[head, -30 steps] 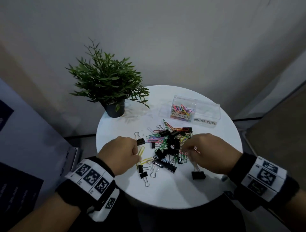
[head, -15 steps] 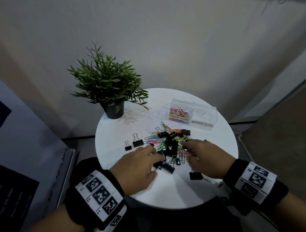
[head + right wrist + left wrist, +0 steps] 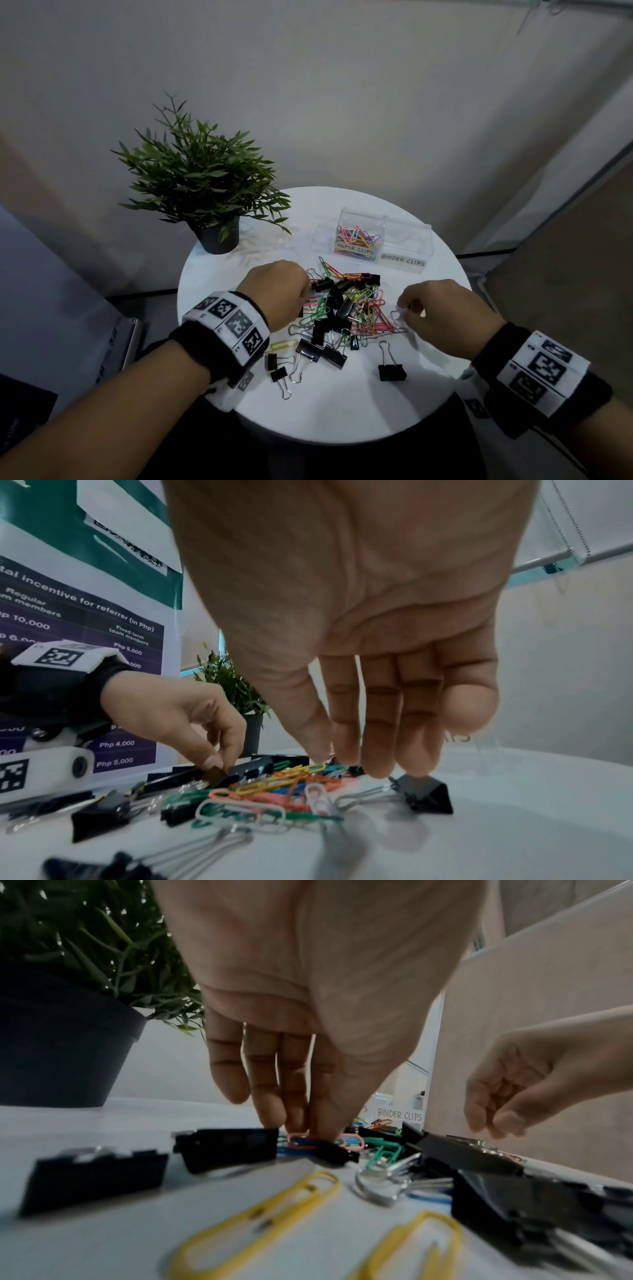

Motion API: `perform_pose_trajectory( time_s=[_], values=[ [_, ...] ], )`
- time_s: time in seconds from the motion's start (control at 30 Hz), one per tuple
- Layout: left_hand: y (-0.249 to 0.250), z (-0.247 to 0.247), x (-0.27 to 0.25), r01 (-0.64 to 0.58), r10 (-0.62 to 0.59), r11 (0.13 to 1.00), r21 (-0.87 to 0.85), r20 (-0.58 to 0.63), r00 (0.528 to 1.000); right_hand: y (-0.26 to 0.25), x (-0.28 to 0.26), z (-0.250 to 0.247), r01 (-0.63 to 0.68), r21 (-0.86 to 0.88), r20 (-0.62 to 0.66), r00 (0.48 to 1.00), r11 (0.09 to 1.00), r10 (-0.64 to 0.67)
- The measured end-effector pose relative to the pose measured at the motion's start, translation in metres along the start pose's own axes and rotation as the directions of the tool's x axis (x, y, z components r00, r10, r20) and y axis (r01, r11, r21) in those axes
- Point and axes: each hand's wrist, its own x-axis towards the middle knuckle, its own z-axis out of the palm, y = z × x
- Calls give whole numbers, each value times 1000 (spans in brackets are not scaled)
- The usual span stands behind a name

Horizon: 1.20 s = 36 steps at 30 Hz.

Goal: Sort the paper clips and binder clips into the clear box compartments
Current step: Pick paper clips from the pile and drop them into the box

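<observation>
A tangled pile of coloured paper clips and black binder clips (image 3: 346, 308) lies mid-table. My left hand (image 3: 306, 295) is at the pile's left edge. Its thumb and forefinger pinch a small black binder clip (image 3: 335, 1152), which also shows in the right wrist view (image 3: 215, 773). My right hand (image 3: 403, 308) hovers just above the pile's right edge with fingers pointing down over a yellow paper clip (image 3: 308, 768); I see nothing between them. The clear box (image 3: 424, 240) stands behind the pile. Its PAPER CLIPS compartment (image 3: 356, 236) holds several coloured clips; the BINDER CLIPS compartment (image 3: 406, 246) looks empty.
A potted plant (image 3: 205, 192) stands at the back left of the round white table (image 3: 342, 411). A lone black binder clip (image 3: 391, 371) and a few more clips (image 3: 277, 373) lie nearer me. A wall rises close behind the table.
My left hand moved from the pile's near-left side up to its far-left edge and pinched a small binder clip. My right hand drew back from the pile's middle to its right edge.
</observation>
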Motion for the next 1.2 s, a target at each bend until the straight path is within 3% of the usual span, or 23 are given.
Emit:
perform_pose_trajectory(
  time_s=[0.33,0.6,0.73,1.0,1.2],
  values=[
    [-3,3,0,-1,0,1000,14,41,999,-17,18,11,12,-7,84,996,1000,-11],
    [-11,4,-4,46,-49,983,-178,-11,999,-17,16,12,5,93,-7,1000,996,-5],
    [-14,5,-7,1,-24,960,-280,-79,997,-15,17,7,52,183,-80,996,982,-38],
    [-21,3,-15,23,-47,971,-239,-96,994,-8,16,-9,104,456,-247,969,884,13],
    [-25,8,-45,25,-43,984,-177,-98,994,-4,9,-17,91,520,-215,976,849,27]
  ],
)
